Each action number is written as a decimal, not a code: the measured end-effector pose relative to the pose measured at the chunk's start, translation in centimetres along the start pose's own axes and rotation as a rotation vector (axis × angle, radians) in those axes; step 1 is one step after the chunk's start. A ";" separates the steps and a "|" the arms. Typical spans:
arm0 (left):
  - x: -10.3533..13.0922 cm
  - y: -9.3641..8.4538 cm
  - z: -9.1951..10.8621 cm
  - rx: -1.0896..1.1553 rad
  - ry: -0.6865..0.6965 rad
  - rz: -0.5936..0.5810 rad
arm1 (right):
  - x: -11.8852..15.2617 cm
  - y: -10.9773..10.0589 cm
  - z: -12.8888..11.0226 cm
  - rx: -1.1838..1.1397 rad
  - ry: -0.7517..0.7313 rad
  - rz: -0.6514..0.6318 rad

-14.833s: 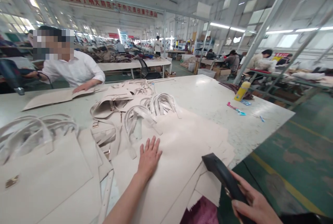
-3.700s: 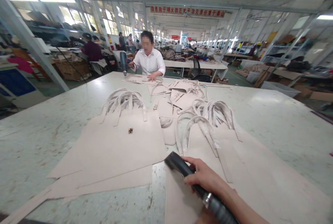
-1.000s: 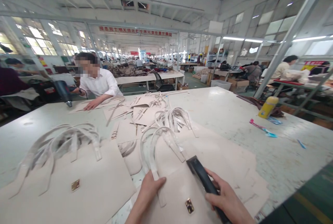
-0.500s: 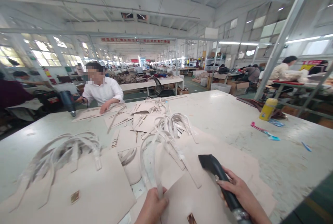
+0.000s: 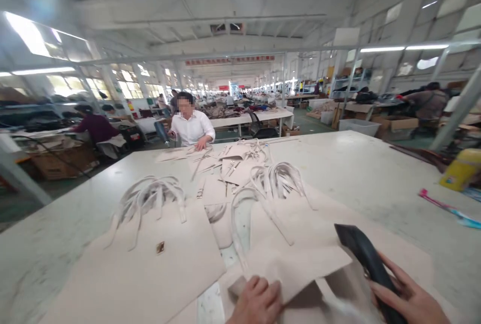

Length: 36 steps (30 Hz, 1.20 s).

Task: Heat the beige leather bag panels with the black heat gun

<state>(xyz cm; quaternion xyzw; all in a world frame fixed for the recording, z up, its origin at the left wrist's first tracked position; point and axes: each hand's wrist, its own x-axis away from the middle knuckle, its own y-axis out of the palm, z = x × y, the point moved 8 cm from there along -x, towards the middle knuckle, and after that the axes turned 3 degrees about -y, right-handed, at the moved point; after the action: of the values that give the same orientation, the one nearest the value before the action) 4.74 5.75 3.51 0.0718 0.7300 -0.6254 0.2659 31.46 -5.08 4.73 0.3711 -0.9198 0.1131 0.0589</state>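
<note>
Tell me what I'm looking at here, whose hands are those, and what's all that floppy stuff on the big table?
The picture comes from a camera worn on a person's head, so you see what they see, looking forward and down. The two hands at the bottom belong to that person. The left hand grips a cream bag panel and lifts its edge. The right hand holds a black tool with a wide nozzle. On the big pale table lie more flat cream panels with looped handles; one panel has a small metal clasp. Across the table, another person in a white shirt is working too. A yellow bottle stands at the right.
</note>
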 end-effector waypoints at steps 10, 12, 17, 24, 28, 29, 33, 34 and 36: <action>1.7 3.7 -0.7 0.261 -0.301 -0.569 | 5.8 -1.0 -4.2 0.011 -0.044 -0.179; 0.5 3.0 -0.6 0.287 -0.438 -0.519 | 7.1 0.8 -4.4 0.023 -0.059 -0.306; -1.2 3.1 0.8 0.154 -0.614 -0.337 | 7.9 6.2 -1.8 0.077 -0.011 -0.446; -0.7 4.4 1.9 0.014 -0.526 -0.218 | 4.5 8.7 -2.5 0.082 -0.049 -0.306; -0.6 5.0 2.5 -0.006 -0.504 -0.228 | 3.9 7.6 -5.4 0.049 -0.128 -0.212; -0.7 5.3 2.8 0.001 -0.491 -0.233 | 4.2 7.2 -5.5 0.067 -0.129 -0.209; -1.3 6.4 4.4 0.100 -0.408 -0.261 | 5.8 5.2 -4.0 0.134 -0.093 -0.262; -1.4 6.4 4.8 0.135 -0.379 -0.266 | 6.2 5.2 -3.5 0.145 -0.085 -0.303; -1.7 6.2 5.4 0.201 -0.345 -0.265 | 7.2 6.2 -3.1 0.169 -0.086 -0.434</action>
<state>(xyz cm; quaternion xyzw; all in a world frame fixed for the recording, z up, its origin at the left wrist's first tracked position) 10.55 2.30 -1.51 -0.1063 0.6109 -0.7275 0.2937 22.03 -4.80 8.06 0.5684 -0.8073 0.1583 0.0115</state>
